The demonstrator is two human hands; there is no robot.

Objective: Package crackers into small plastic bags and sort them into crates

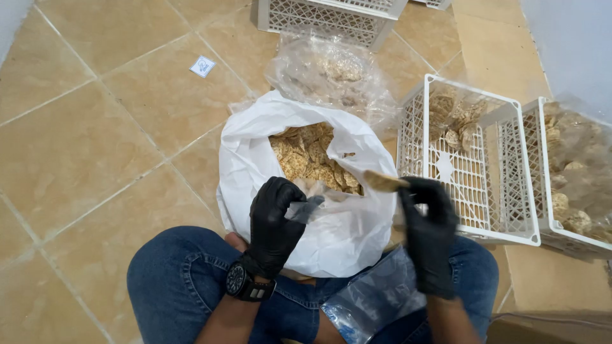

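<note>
A big white plastic sack (255, 159) stands open on the floor between my knees, filled with tan round crackers (309, 159). My left hand (274, 223), in a black glove with a wristwatch, pinches a small clear plastic bag (306, 208) over the sack. My right hand (427, 229), also in a black glove, holds one cracker (384, 182) by its edge at the sack's right rim. A stack of clear bags (376, 299) lies on my right thigh.
A white lattice crate (475, 172) at the right holds a few packed crackers. A second crate (574, 185) beside it is fuller. A clear bag of crackers (331, 73) lies behind the sack, another crate (325, 16) beyond it. Tan floor tiles lie at the left.
</note>
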